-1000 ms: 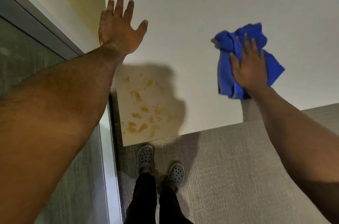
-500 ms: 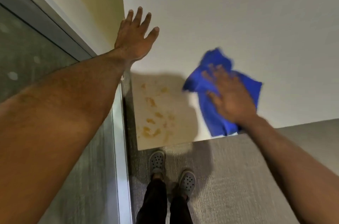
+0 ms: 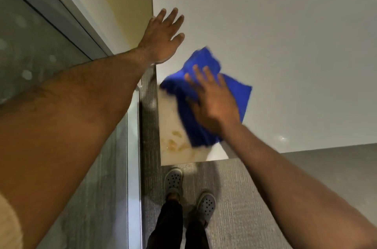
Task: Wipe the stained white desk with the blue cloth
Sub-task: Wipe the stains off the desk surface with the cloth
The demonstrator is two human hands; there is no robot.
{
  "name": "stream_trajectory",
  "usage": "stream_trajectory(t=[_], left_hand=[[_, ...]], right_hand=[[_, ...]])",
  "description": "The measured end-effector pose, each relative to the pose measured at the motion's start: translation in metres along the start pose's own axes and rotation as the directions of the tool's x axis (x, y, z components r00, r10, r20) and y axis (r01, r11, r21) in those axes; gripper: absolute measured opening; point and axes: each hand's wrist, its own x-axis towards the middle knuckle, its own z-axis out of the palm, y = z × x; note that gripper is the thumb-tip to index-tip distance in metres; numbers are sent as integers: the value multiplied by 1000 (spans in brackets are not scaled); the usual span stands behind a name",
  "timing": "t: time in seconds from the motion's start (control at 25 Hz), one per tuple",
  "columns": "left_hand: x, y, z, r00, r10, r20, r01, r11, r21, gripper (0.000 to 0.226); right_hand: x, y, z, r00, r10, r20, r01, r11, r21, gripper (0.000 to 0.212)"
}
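- Left hand (image 3: pixel 163 37) spread flat, fingers apart, holding nothing, resting at the left edge of the white desk (image 3: pixel 275 34).
- Yellowish stains (image 3: pixel 175 142) near the front-left corner of the desk, just left of the cloth's lower end.
- Blue cloth (image 3: pixel 204 106) crumpled on the desk, near the front edge, motion-blurred.
- Right hand (image 3: pixel 214 99) pressed palm-down on the cloth, fingers extended.

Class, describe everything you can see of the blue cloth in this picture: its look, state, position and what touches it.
The blue cloth is a vivid royal blue, soft and plush-looking like microfibre, rumpled into uneven folds rather than spread flat. Its edges are blurred. It lies on the white desk near the front left corner, covering part of the stained patch; orange-brown stains show beside its lower left edge. The right hand lies flat on top, fingers spread. The left hand rests on the desk apart from it.
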Motion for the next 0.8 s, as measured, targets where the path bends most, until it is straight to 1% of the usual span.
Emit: stream_trajectory(t=[0.08,0.12,0.16,0.24,0.28,0.32,0.36,0.4,0.44,0.52,0.56,0.6,0.64,0.68,0.72,0.76,0.8], left_hand=[[0,-6,-5,998,49,27,-49,999,8,67],[-1,-9,-7,996,77,37,-78,997,18,68],[-3,-12,-8,993,106,46,-107,994,31,69],[-5,-17,-8,986,154,64,-157,987,42,70],[-4,-19,-7,983,170,68,-173,984,32,71],[-4,-20,-8,981,181,68,-183,983,20,71],[-3,-20,-8,980,187,64,-188,982,10,71],[-3,-20,-9,980,192,62,-192,981,6,70],[-1,-18,-10,979,195,62,-196,981,7,70],[0,-16,-10,979,192,63,-193,981,14,70],[0,-17,-9,980,189,61,-190,982,17,70],[0,-18,-8,980,187,62,-189,982,18,70],[-1,-19,-7,981,186,62,-187,982,18,70],[-3,-20,-6,982,182,57,-184,983,18,70],[-4,-20,-5,982,180,49,-181,983,19,70],[-4,-19,-4,982,182,42,-183,983,14,70],[-2,-18,-3,981,188,41,-189,982,5,70]], right_hand=[[-20,-7,2,976,-211,49,211,978,8,55],[-22,4,-1,963,-262,60,262,965,12,55],[-19,18,-3,970,-237,53,237,971,9,54],[-1,34,-7,999,-39,11,39,999,3,54],[10,33,-6,998,57,-11,-57,998,-10,55],[20,24,-5,994,102,-31,-103,994,-29,56],[29,9,-3,996,86,-39,-88,995,-42,57],[33,-8,-2,999,26,-30,-27,999,-39,57],[33,-21,-1,998,-63,-8,63,998,-24,57],[20,-31,1,965,-259,50,259,966,0,56],[8,-28,1,942,-328,74,329,944,4,55],[-2,-19,0,934,-347,82,347,938,13,54],[-8,-6,-1,951,-300,68,299,954,26,53],[-9,7,-3,981,-190,36,189,981,36,53],[-5,20,-6,999,-45,1,45,998,45,53],[0,27,-8,996,88,-24,-87,995,43,54],[6,24,-8,985,168,-40,-167,986,26,55]])
